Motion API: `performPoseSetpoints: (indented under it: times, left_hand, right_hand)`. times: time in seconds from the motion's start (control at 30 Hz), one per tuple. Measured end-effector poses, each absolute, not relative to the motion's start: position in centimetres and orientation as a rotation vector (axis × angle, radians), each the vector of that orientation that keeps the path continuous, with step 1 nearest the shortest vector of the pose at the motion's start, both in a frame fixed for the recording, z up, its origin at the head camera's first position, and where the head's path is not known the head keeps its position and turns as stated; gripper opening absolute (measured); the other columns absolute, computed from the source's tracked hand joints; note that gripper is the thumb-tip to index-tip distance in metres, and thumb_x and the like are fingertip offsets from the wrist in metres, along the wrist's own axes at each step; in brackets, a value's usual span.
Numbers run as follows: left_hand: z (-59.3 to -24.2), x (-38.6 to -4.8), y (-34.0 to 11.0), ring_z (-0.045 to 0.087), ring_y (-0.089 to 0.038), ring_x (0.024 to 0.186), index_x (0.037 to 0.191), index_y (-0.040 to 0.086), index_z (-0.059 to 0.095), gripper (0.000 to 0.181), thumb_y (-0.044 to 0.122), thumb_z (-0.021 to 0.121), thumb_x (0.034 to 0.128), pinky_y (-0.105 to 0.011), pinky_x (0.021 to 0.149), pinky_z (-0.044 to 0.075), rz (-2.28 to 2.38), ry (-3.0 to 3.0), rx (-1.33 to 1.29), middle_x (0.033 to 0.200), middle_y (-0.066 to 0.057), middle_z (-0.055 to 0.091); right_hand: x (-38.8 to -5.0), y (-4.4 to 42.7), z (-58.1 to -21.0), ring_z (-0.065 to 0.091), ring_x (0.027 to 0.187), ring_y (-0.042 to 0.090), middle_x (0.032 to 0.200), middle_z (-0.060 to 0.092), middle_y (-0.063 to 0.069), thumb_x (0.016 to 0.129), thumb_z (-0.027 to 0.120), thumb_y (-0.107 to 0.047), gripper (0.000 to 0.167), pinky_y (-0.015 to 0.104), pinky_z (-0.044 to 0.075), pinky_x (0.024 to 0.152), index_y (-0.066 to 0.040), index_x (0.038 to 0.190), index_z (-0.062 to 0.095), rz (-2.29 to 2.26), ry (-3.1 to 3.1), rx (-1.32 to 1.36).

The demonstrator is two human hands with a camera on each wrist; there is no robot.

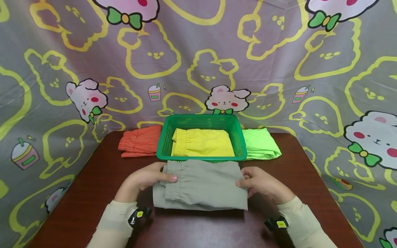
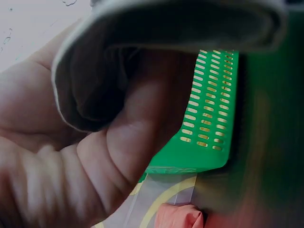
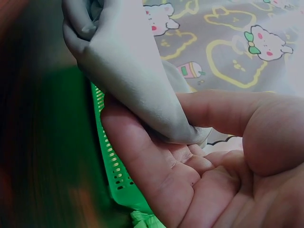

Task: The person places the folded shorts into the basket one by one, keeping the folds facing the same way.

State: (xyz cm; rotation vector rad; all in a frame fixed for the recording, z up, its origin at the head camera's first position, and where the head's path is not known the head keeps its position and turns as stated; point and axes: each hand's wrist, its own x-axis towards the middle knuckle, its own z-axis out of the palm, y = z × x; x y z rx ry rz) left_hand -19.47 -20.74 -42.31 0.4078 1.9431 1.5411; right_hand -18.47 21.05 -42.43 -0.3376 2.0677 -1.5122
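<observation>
A folded grey garment with an elastic waistband, likely shorts or trousers [image 1: 207,186], is held up over the table just in front of the basket. My left hand [image 1: 152,177] grips its waistband end, thumb on top. At the opposite end my right hand [image 1: 260,182] pinches the folded edge between thumb and fingers. In the left wrist view the cloth [image 2: 90,90] wraps over the fingers and hides their tips. The green basket [image 1: 201,158] holds a folded yellow garment [image 1: 204,143], also with a gathered waistband.
A folded orange-red garment [image 1: 142,141] lies left of the basket, and a folded bright green one [image 1: 261,144] lies right of it. The dark brown table [image 1: 192,229] backs onto a patterned grey curtain [image 1: 273,51].
</observation>
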Motion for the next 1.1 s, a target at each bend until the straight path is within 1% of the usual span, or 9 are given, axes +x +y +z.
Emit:
performPoseSetpoints:
  times: [0.1, 0.3, 0.43, 0.63, 0.83, 1.1]
  left_hand:
    - [-42.1, -19.4, -20.9, 0.071, -0.029, 0.107, 0.141, 0.004, 0.054, 0.049, 0.017, 0.071, 0.0968, -0.042, 0.091, 0.058, 1.547, 1.931, 0.424, 0.122, -0.014, 0.071]
    - [-41.7, -19.4, -21.1, 0.069, -0.028, 0.110, 0.142, 0.006, 0.054, 0.050, 0.017, 0.072, 0.0963, -0.041, 0.093, 0.057, 1.555, 1.941, 0.420, 0.124, -0.013, 0.070]
    - [-41.4, -19.3, -21.1, 0.070, -0.029, 0.109, 0.141, 0.005, 0.055, 0.049, 0.017, 0.072, 0.0962, -0.042, 0.092, 0.057, 1.564, 1.942, 0.410, 0.124, -0.013, 0.071]
    - [-41.1, -19.3, -21.1, 0.070, -0.028, 0.109, 0.140, 0.003, 0.055, 0.049, 0.015, 0.072, 0.0962, -0.042, 0.092, 0.058, 1.585, 1.927, 0.417, 0.123, -0.014, 0.071]
    - [-40.6, -19.1, -21.3, 0.069, -0.029, 0.111, 0.141, 0.003, 0.054, 0.049, 0.014, 0.070, 0.0969, -0.043, 0.092, 0.058, 1.597, 1.924, 0.445, 0.126, -0.014, 0.069]
    - [-40.2, -19.0, -21.4, 0.069, -0.029, 0.111, 0.143, 0.004, 0.052, 0.052, 0.018, 0.071, 0.0968, -0.041, 0.093, 0.057, 1.595, 1.958, 0.426, 0.127, -0.013, 0.069]
  right_hand:
    - [-18.4, 21.2, -42.2, 0.072, 0.082, 0.024, 0.089, 0.069, 0.008, 0.096, 0.072, -0.015, 0.026, 0.043, 0.061, 0.066, 0.005, 0.106, 0.059, -1.509, 2.068, -0.342]
    - [-18.6, 21.5, -41.9, 0.072, 0.084, 0.026, 0.092, 0.070, 0.010, 0.096, 0.073, -0.018, 0.030, 0.044, 0.061, 0.068, 0.005, 0.108, 0.059, -1.500, 2.079, -0.364]
    - [-18.5, 21.5, -41.6, 0.072, 0.085, 0.026, 0.093, 0.070, 0.010, 0.097, 0.071, -0.017, 0.029, 0.044, 0.061, 0.069, 0.005, 0.108, 0.058, -1.526, 2.059, -0.375]
    - [-18.5, 21.7, -41.2, 0.072, 0.088, 0.027, 0.098, 0.072, 0.012, 0.098, 0.070, -0.018, 0.031, 0.044, 0.061, 0.071, 0.006, 0.114, 0.057, -1.534, 2.065, -0.402]
    - [-18.4, 21.7, -41.0, 0.073, 0.087, 0.027, 0.099, 0.072, 0.013, 0.098, 0.069, -0.017, 0.031, 0.043, 0.062, 0.070, 0.007, 0.114, 0.057, -1.554, 2.060, -0.407]
    - [-18.2, 21.7, -40.7, 0.073, 0.086, 0.026, 0.100, 0.072, 0.013, 0.099, 0.069, -0.017, 0.033, 0.043, 0.062, 0.070, 0.008, 0.117, 0.057, -1.568, 2.062, -0.423]
